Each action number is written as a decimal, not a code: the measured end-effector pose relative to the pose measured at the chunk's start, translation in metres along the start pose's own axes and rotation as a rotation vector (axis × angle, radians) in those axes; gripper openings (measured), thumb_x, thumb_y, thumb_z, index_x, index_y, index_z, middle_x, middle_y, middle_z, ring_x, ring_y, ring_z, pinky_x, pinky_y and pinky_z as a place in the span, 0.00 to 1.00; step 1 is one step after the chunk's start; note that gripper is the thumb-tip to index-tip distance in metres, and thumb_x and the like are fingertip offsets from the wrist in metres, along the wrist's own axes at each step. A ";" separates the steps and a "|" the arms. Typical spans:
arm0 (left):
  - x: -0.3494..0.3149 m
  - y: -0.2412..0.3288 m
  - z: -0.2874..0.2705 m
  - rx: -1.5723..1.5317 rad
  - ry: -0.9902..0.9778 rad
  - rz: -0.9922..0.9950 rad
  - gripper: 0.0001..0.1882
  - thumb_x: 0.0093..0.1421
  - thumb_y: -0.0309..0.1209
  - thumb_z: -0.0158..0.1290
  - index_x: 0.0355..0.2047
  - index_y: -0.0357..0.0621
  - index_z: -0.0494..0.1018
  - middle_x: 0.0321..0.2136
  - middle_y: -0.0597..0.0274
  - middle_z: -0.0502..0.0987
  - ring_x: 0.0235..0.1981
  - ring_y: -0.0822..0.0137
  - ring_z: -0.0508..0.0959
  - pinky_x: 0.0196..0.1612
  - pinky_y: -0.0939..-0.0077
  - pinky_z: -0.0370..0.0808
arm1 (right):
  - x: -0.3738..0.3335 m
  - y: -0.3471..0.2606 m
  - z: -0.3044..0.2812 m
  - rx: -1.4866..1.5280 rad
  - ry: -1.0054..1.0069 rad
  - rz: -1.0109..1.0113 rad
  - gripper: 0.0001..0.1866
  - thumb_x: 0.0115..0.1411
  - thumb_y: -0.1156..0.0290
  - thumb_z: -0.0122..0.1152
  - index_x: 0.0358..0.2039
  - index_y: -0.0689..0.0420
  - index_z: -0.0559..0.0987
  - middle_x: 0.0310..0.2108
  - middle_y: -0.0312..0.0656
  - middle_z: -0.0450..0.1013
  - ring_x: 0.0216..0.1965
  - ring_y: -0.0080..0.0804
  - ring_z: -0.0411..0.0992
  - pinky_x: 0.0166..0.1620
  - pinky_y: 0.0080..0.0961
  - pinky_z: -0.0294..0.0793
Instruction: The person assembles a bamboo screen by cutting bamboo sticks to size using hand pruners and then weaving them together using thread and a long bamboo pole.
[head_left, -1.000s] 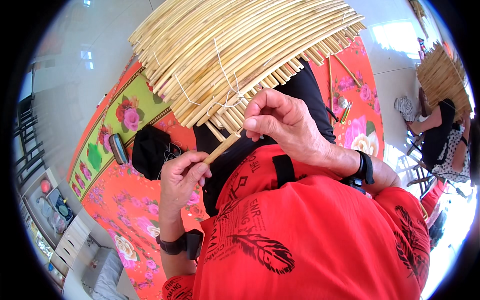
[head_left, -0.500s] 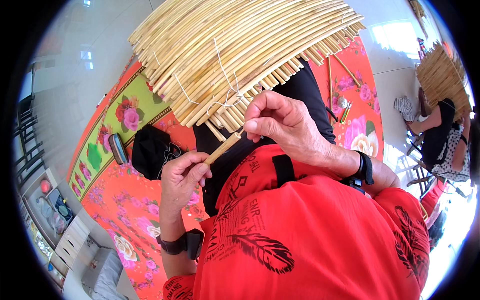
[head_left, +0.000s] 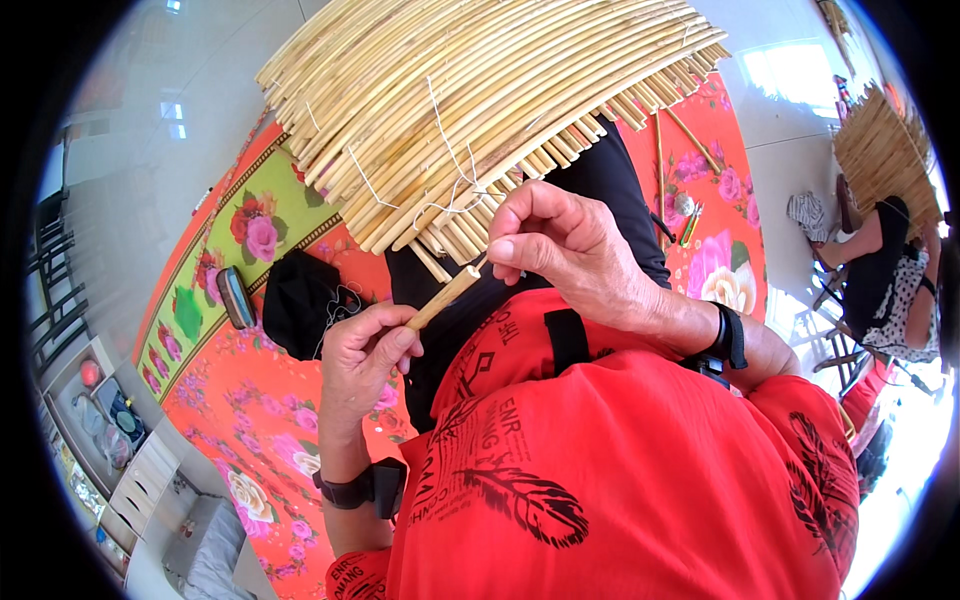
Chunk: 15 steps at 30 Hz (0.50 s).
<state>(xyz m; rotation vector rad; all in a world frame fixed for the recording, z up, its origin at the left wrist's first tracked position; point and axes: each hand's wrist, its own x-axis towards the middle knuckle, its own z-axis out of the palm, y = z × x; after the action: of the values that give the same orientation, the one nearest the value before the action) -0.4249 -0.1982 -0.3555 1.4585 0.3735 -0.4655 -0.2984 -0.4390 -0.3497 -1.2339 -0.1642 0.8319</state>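
Note:
My left hand (head_left: 362, 358) is closed around one end of a short piece of reed stalk (head_left: 446, 298), thumb and forefinger pressed on it. The stalk slants up and right, its pale cut end toward my other hand. My right hand (head_left: 572, 252) is closed in a pinch just beyond that end. A small thin dark bit shows at its fingertips, too small to name. Above both hands lies a mat of yellow reed stalks (head_left: 480, 100), partly across my legs. White thread (head_left: 440, 115) hangs loose over it.
A red floral cloth (head_left: 285, 440) spreads beneath me. On it lie a black cloth (head_left: 300, 300), a long dark case (head_left: 237, 297), two loose reeds (head_left: 693, 140), a pale ball (head_left: 684, 205) and green pens (head_left: 692, 226). At far right, another person (head_left: 880, 250) sits beside a second reed mat (head_left: 885, 155).

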 end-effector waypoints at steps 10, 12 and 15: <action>-0.001 0.002 0.002 0.016 0.001 -0.001 0.10 0.63 0.29 0.54 0.39 0.34 0.77 0.22 0.64 0.76 0.18 0.80 0.71 0.22 0.88 0.68 | -0.003 -0.001 0.004 -0.166 0.070 -0.078 0.05 0.62 0.73 0.59 0.33 0.60 0.73 0.25 0.33 0.71 0.28 0.16 0.71 0.32 0.16 0.72; -0.001 0.003 0.003 0.017 0.002 0.002 0.10 0.64 0.29 0.54 0.38 0.34 0.77 0.22 0.64 0.76 0.18 0.80 0.71 0.21 0.88 0.67 | -0.003 -0.001 0.005 -0.172 0.070 -0.104 0.05 0.63 0.74 0.59 0.33 0.60 0.72 0.25 0.33 0.71 0.28 0.16 0.71 0.32 0.16 0.72; -0.001 0.004 0.003 0.022 0.005 -0.016 0.10 0.64 0.30 0.54 0.38 0.34 0.77 0.21 0.64 0.76 0.17 0.81 0.70 0.20 0.89 0.66 | -0.003 0.000 0.005 -0.157 0.071 -0.128 0.05 0.63 0.74 0.59 0.33 0.60 0.72 0.25 0.33 0.71 0.28 0.16 0.71 0.32 0.16 0.72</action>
<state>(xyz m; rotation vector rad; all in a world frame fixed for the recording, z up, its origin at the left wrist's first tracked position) -0.4242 -0.2008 -0.3516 1.4793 0.3857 -0.4801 -0.3031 -0.4373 -0.3467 -1.3828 -0.2524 0.6730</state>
